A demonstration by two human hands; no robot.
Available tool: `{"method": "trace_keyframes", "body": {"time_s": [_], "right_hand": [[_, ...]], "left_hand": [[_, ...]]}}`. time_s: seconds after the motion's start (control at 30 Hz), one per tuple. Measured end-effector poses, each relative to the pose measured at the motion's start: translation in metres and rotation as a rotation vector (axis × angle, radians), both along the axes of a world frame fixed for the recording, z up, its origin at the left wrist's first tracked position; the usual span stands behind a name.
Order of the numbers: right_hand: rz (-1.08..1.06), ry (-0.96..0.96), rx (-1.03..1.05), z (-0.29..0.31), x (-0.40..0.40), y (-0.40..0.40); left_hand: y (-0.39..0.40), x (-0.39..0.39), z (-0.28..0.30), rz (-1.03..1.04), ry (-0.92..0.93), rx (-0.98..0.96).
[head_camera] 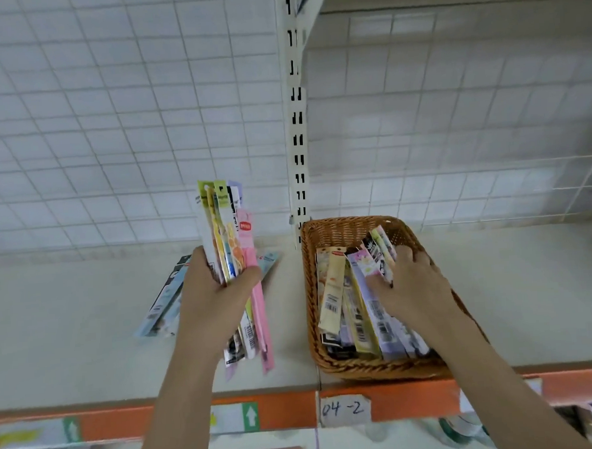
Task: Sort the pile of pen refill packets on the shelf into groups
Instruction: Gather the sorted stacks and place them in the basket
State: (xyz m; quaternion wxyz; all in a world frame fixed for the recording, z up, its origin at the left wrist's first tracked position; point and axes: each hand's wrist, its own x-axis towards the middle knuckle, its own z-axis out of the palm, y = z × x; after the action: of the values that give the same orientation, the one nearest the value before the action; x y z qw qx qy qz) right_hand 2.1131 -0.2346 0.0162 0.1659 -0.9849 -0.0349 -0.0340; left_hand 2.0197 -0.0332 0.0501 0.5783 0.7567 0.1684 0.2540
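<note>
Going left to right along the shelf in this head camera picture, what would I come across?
Blue packets lying flat → left hand gripping a bundle of packets → wicker basket of packets → right hand reaching into it.
</note>
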Motion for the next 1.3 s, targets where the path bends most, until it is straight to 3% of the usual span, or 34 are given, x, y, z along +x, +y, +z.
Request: {"method": "trace_keyframes", "body": {"time_s": [0.17, 0.4, 0.63, 0.9, 1.17, 1.3], "right_hand": [[0.054, 0.075, 0.11, 0.005, 0.005, -0.012], [0.023, -0.191, 0.201, 0.003, 0.02, -0.046], [-0.027, -0.229, 0.228, -0.018, 0.019, -0.069], [-0.022, -0.204, 0.339, -0.023, 0.019, -0.076], [-0.013, -0.189, 0.318, -0.022, 0.025, -0.072], [-0.014, -0.203, 0.257, -0.021, 0.025, -0.07]], "left_hand": [[-0.013, 0.005, 0.008, -0.018, 0.063, 0.025], [-0.055, 0.037, 0.03, -0.246, 0.284, 0.174], [-0.105, 0.07, -0.005, -0.398, 0.383, 0.364], [-0.096, 0.084, -0.027, -0.216, 0.453, 0.914], [-0.095, 0.075, -0.027, -0.356, 0.517, 0.777], [-0.099, 0.078, -0.029, -0.375, 0.617, 0.831]]}}
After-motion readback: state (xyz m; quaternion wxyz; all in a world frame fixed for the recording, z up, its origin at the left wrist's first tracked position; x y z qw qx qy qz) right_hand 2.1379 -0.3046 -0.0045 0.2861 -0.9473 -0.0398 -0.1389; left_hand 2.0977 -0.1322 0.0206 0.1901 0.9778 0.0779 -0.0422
